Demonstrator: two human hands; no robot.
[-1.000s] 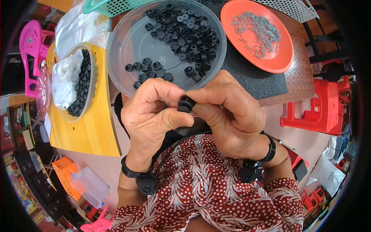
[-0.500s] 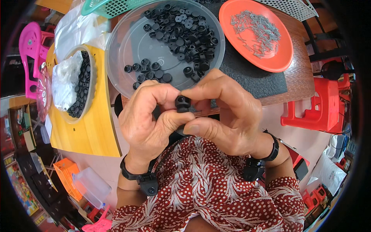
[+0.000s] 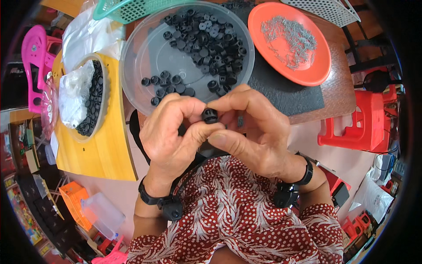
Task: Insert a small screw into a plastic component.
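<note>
Between my two hands, just in front of the clear round tub [image 3: 140, 55], is a small round black plastic piece [image 3: 209, 116] that looks like a cord lock, with a dark hole in its side. My left hand [image 3: 169, 134] pinches it from the left with thumb and index finger. From the right, the thumb and bent index finger of my right hand [image 3: 259, 132] close on it too; its far side is partly hidden by the fingers. Many similar black parts [image 3: 211, 39] lie heaped in the tub, with a smaller cluster at its near left.
An orange plate [image 3: 257, 33] of tiny silver metal pieces stands on a dark mat [image 3: 285, 99] at right. Left, a yellow board [image 3: 96, 160] bears another tub of black parts and a plastic bag [image 3: 74, 99]. A green basket [image 3: 132, 9] is behind; a red stool [image 3: 356, 127] stands right.
Both hands have drawn slightly together, the right one shifting a little left. The black piece has turned and looks shorter between the fingertips. Neither hand has let go.
</note>
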